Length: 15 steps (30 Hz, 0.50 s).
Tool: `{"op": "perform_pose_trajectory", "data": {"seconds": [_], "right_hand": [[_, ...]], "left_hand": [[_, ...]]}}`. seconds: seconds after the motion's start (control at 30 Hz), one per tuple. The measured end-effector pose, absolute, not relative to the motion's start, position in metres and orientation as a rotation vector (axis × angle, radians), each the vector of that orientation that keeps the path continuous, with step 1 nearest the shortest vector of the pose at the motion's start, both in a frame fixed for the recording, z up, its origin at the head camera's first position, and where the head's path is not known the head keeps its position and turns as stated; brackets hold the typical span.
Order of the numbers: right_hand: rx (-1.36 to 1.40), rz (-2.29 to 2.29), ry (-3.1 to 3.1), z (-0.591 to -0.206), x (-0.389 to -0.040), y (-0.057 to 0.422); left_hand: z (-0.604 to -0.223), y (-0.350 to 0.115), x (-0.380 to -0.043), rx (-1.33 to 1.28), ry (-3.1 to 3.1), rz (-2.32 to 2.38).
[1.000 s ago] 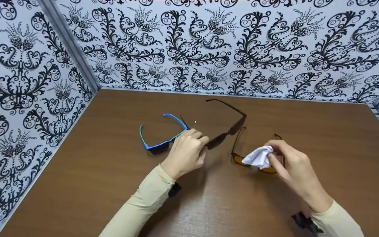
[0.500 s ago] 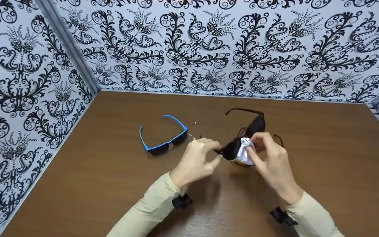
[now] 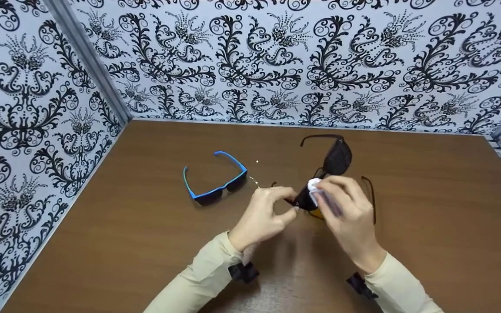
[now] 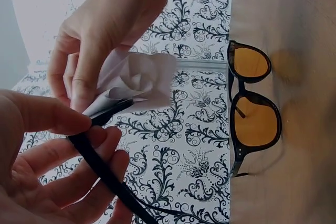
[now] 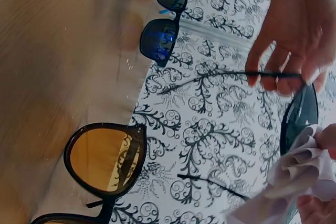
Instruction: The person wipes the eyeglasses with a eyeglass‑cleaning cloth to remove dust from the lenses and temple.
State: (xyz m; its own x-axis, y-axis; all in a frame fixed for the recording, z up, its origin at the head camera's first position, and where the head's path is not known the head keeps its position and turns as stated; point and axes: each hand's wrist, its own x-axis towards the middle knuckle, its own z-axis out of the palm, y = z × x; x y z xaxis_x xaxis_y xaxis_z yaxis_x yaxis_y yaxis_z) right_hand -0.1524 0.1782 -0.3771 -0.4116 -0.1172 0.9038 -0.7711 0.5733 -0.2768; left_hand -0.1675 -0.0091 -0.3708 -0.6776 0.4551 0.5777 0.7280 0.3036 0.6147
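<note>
My left hand pinches black sunglasses by the hinge corner between thumb and fingers, holding them up over the table. A white cloth is pinched in my right hand and pressed against the lens nearer my left hand. In the right wrist view the folded cloth covers part of that dark lens. One temple arm runs down past my left fingers in the left wrist view. The second lens points up and away, its temple unfolded.
Glasses with orange lenses stand on the wooden table, partly hidden behind my right hand in the head view. Blue-framed sunglasses lie unfolded to the left. Small light specks dot the table. Patterned walls enclose the back and left.
The black sunglasses have come right and turned more upright in my left hand. My right hand has moved left, bringing the cloth onto the lens and across it. The blue-framed sunglasses stay put.
</note>
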Motion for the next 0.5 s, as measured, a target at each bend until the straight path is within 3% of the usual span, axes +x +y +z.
{"op": "perform_pose_trajectory", "data": {"seconds": [0.23, 0.5], "right_hand": [[0.915, 0.633, -1.864, -0.381, -0.148, 0.176], [0.682, 0.587, -1.963, -0.372, -0.148, 0.187]], "left_hand": [[-0.37, -0.012, -0.166, -1.021, -2.249, -1.38], [-0.369, -0.012, -0.164, -1.036, -2.263, -1.38]]}}
